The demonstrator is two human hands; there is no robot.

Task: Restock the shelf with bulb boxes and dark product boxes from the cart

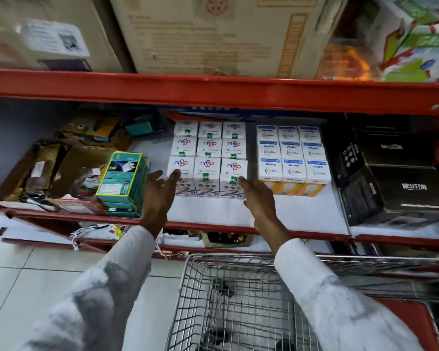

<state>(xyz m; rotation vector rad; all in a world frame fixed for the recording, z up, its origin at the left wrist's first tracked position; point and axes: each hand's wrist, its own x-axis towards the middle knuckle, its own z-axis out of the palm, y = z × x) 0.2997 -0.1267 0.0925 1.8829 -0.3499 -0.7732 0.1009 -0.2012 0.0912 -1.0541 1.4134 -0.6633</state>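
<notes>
- Nine white bulb boxes [207,158], three rows of three, mid-shelf [213,219]; nine blue-topped boxes [293,158] just beside
- Left hand [160,191], right hand [257,198], fingers spread, gripping nothing, flank the front row
- Dark product boxes [401,183] stacked right; wire cart [238,300] below

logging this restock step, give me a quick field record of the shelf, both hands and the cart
left hand: open, at left side of white bulb boxes
right hand: open, at right side of same block
white bulb boxes: three across, three deep
blue-topped bulb boxes: to the right, three across
dark product boxes: far right of shelf
green boxes: stacked left of hands
cart: wire basket below, contents unclear
</notes>
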